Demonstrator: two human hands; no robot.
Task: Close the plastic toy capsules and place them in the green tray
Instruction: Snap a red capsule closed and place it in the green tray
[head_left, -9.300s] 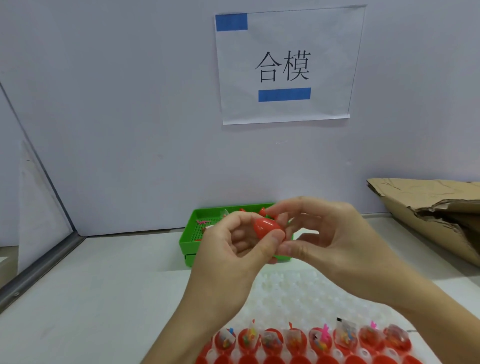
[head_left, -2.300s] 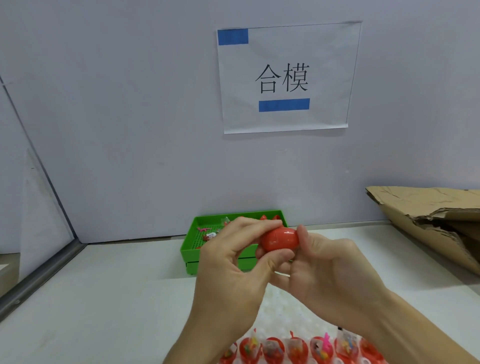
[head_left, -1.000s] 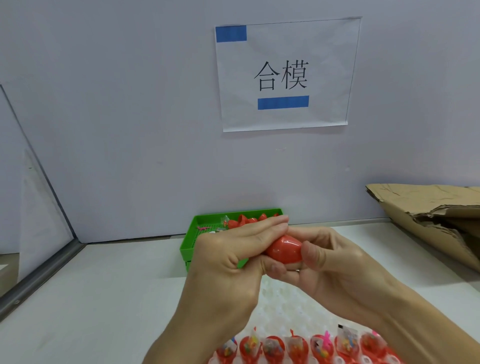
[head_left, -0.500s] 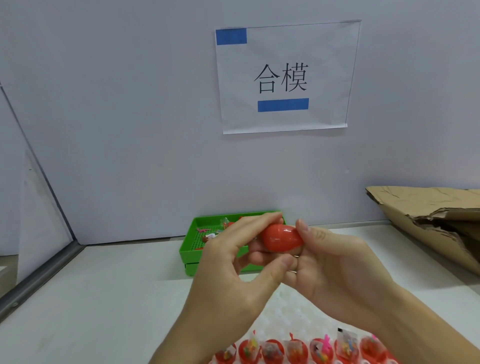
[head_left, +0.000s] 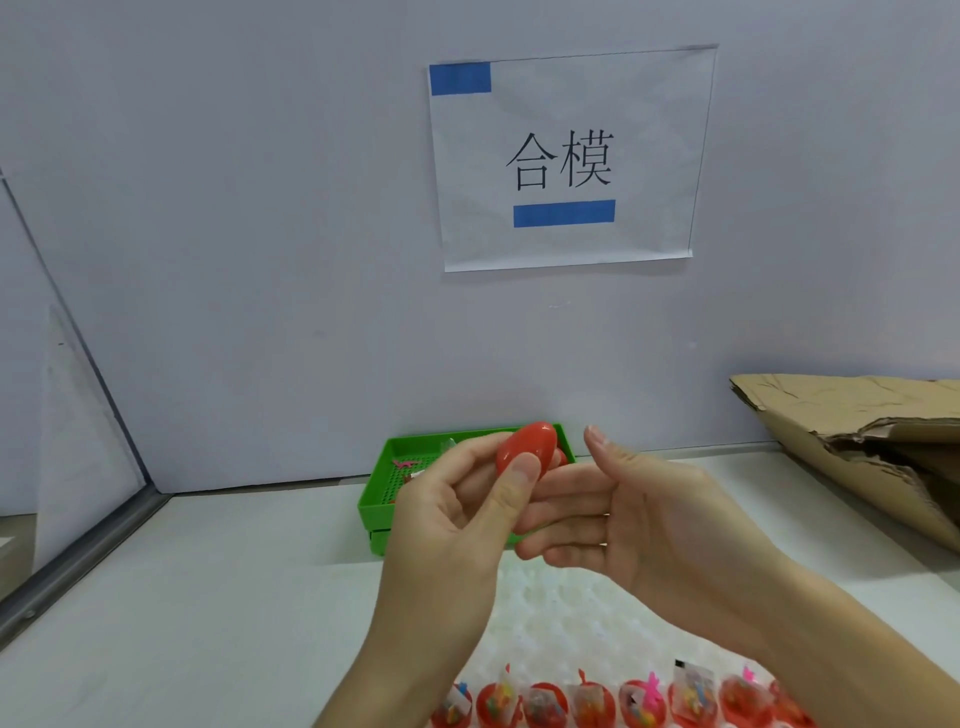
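- A tray (head_left: 382, 512) is set at the back edge of the table (head_left: 218, 597), against the wall (head_left: 260, 260), with small items lying in it.
- A capsule (head_left: 524, 449) is held above the table, in front of the tray, by the left hand (head_left: 457, 519); the right hand (head_left: 649, 525) is placed just to its right.
- A row of open capsule halves (head_left: 592, 704) is lined along the table's near edge.
- Cardboard (head_left: 857, 441) is laid at the right edge.
- A sheet (head_left: 566, 156) is fixed on the wall above the tray.

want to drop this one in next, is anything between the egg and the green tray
Nothing visible blocks it. The left hand pinches the closed red egg in the air just in front of the green tray, and the right hand is open beside it, off to the right of the path.
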